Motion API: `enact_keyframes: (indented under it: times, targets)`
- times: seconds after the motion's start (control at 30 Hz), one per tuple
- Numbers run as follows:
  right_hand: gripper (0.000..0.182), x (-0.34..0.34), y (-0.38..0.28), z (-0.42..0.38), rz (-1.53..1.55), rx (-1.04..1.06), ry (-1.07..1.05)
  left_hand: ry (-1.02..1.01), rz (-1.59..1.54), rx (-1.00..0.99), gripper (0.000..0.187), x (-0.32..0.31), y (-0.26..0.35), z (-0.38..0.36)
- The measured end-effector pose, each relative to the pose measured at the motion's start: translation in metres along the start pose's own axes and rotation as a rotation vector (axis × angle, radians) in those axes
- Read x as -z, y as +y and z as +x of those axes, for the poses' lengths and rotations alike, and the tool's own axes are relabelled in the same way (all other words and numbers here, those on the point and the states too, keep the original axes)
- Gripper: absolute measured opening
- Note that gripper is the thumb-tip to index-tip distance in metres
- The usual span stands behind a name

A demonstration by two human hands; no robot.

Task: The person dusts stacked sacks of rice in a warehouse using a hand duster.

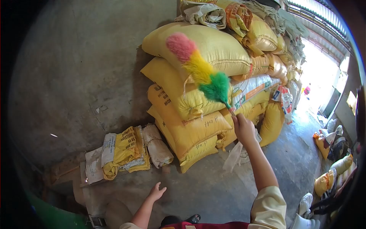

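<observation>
My right hand (244, 129) is closed round the handle of a fluffy duster (202, 74) with pink, yellow and green bands. The duster's head points up and left, overlapping the front of the stacked yellow sacks (206, 47) in this view. Low and left of it, my left hand (156, 191) hangs over the floor with its fingers apart and nothing in it. Closest to that hand are folded empty sacks (127, 147), yellow and white, and a rolled pale sack (157, 147) beside them.
Rolled empty sacks (206, 16) lie on top of the pile. A white plastic bag (234, 157) rests on the floor at its foot. Smaller filled sacks (325, 182) line the right side, near a bright doorway (318, 72). A grey wall (76, 76) stands on the left.
</observation>
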State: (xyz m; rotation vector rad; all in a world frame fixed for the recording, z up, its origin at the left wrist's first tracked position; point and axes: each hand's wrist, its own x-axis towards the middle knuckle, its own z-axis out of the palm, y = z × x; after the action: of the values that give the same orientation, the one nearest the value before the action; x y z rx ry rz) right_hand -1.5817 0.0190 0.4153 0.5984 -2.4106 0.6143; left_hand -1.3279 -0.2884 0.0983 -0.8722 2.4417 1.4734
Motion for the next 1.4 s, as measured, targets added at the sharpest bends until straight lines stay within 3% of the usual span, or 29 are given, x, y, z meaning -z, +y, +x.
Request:
enact_keyframes:
  times: [0.03, 0.13, 0.2, 0.23, 0.3, 0.33, 0.4, 0.47, 0.57, 0.6, 0.63, 0.7, 0.77, 0.83, 0.9, 1.03, 1.17, 1.23, 1.27, 1.37, 1.4]
  targets:
    - [0.023, -0.011, 0.016, 0.022, 0.005, 0.006, -0.003, 0.006, 0.028, -0.107, 0.067, -0.007, 0.013, 0.010]
    - [0.027, -0.040, 0.075, 0.080, -0.057, -0.238, 0.014, 0.093, -0.124, -0.117, 0.068, -0.007, 0.018, 0.026]
    - [0.031, -0.058, 0.130, 0.103, 0.103, -0.320, 0.195, 0.126, -0.289, 0.070, 0.067, 0.000, 0.020, 0.036]
    - [0.034, -0.069, 0.159, 0.111, 0.167, -0.365, 0.275, 0.135, -0.287, 0.055, 0.067, 0.009, 0.044, 0.036]
    - [0.035, -0.061, 0.181, 0.113, 0.098, -0.469, 0.221, 0.165, -0.614, 0.335, 0.064, 0.031, 0.095, 0.035]
    - [0.032, -0.065, 0.181, 0.105, 0.162, -0.401, 0.246, 0.172, -0.598, 0.328, 0.064, 0.039, 0.108, 0.044]
    - [0.026, -0.081, 0.179, 0.098, 0.246, -0.249, 0.354, 0.326, -0.701, 0.108, 0.062, 0.049, 0.157, 0.084]
    - [0.022, -0.102, 0.161, 0.085, 0.280, -0.117, 0.344, 0.331, -0.648, -0.192, 0.063, 0.043, 0.227, 0.108]
    - [0.020, -0.120, 0.151, 0.089, 0.254, -0.095, 0.041, 0.445, -0.232, -0.593, 0.078, 0.020, 0.316, 0.141]
    - [0.021, -0.131, 0.161, 0.091, 0.251, -0.098, 0.097, 0.477, -0.067, -0.685, 0.086, 0.012, 0.337, 0.154]
    - [0.021, -0.141, 0.175, 0.095, 0.256, -0.130, 0.112, 0.457, -0.040, -0.698, 0.086, 0.006, 0.361, 0.156]
    - [0.021, -0.154, 0.212, 0.096, 0.237, -0.302, 0.181, 0.277, 0.287, -0.596, 0.105, -0.009, 0.396, 0.161]
    - [0.024, -0.159, 0.250, 0.094, 0.216, -0.409, 0.223, 0.193, 0.354, -0.566, 0.108, -0.023, 0.405, 0.183]
    - [0.029, -0.165, 0.293, 0.089, 0.166, -0.643, 0.264, 0.115, 0.411, -0.537, 0.111, -0.039, 0.410, 0.197]
    - [0.033, -0.171, 0.328, 0.073, 0.121, -0.721, 0.253, 0.216, 0.591, -0.406, 0.112, -0.046, 0.413, 0.198]
    - [0.034, -0.171, 0.359, 0.061, 0.209, -0.724, 0.330, 0.279, 0.587, -0.346, 0.116, -0.060, 0.413, 0.210]
    - [0.028, -0.153, 0.382, 0.096, 0.372, -0.539, 0.341, 0.500, 0.743, -0.364, 0.121, -0.080, 0.408, 0.223]
    - [0.026, -0.151, 0.405, 0.126, 0.334, -0.318, 0.209, 0.558, 0.823, -0.295, 0.124, -0.084, 0.418, 0.219]
    - [0.025, -0.148, 0.418, 0.144, 0.305, -0.312, 0.097, 0.653, 0.880, -0.342, 0.129, -0.088, 0.405, 0.231]
    - [0.026, -0.150, 0.477, 0.186, 0.132, -0.365, 0.139, 0.788, 0.861, -0.388, 0.132, -0.096, 0.397, 0.244]
    - [0.029, -0.157, 0.499, 0.198, 0.125, -0.456, 0.191, 0.763, 0.793, -0.318, 0.133, -0.095, 0.386, 0.254]
